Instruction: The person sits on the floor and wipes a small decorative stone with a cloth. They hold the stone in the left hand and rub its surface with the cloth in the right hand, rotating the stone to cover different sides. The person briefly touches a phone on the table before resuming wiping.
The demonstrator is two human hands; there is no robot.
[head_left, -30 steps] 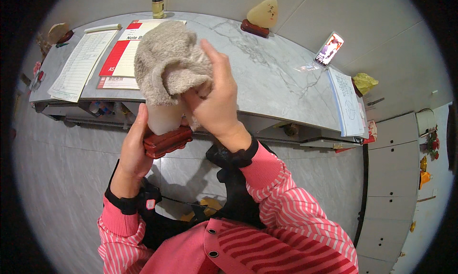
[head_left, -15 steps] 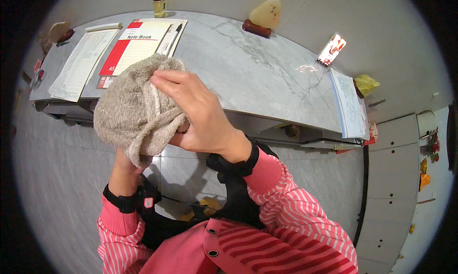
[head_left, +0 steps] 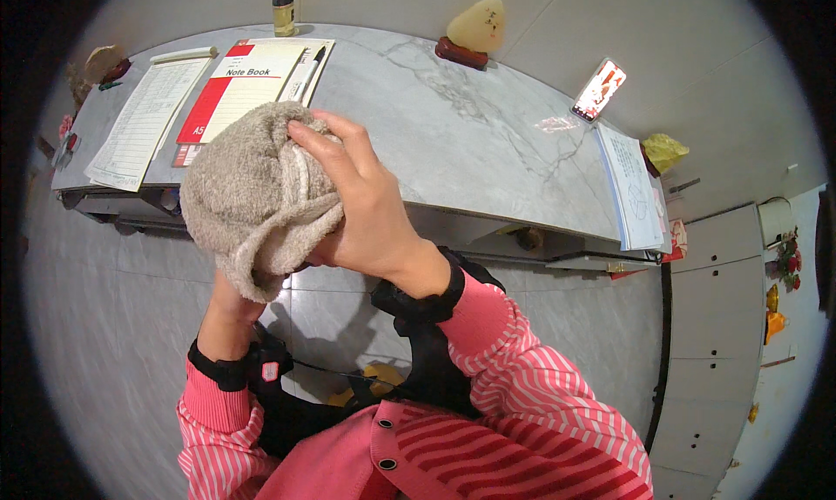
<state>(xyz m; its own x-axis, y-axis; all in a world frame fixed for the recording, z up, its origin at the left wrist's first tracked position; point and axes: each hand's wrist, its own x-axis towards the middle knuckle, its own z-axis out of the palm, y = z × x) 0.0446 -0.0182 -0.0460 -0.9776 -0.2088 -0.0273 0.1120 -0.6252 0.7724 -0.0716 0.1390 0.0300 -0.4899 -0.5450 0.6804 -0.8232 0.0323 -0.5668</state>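
Shifts grey cloth (head_left: 248, 178) down-L vs 1 s ago. Grips it w/ R hand (head_left: 373, 208); can't tell re L hand (head_left: 233, 303), mostly hidden.

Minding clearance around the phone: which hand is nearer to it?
Right. The right hand, on the beige cloth, is left of the phone and lower in view; the left hand, mostly hidden under the cloth, is farther left and lower still.
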